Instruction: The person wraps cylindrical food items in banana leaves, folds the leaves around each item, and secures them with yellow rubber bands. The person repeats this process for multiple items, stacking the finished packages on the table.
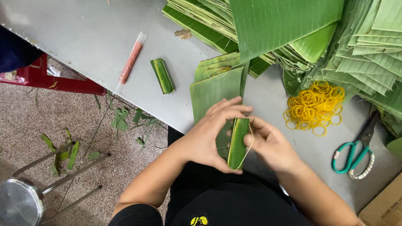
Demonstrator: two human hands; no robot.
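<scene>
Left hand (211, 136) is closed around a leaf-wrapped roll (238, 142), held upright just past the table edge (176, 121). Right hand (268, 144) pinches a yellow rubber band (250, 144) stretched along the roll. Judged step: banding; next move needs firm grip, even tension.

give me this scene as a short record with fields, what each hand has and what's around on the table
left hand: grips the leaf-wrapped roll, held upright
right hand: stretches a yellow rubber band along the roll
under hands: flat banana leaf strip
finished roll: lies alone on the grey table
pink stick in clear wrapper: left of it
rubber band pile: right of hands
scissors: green handles, far right
leaf stacks: top of table
</scene>
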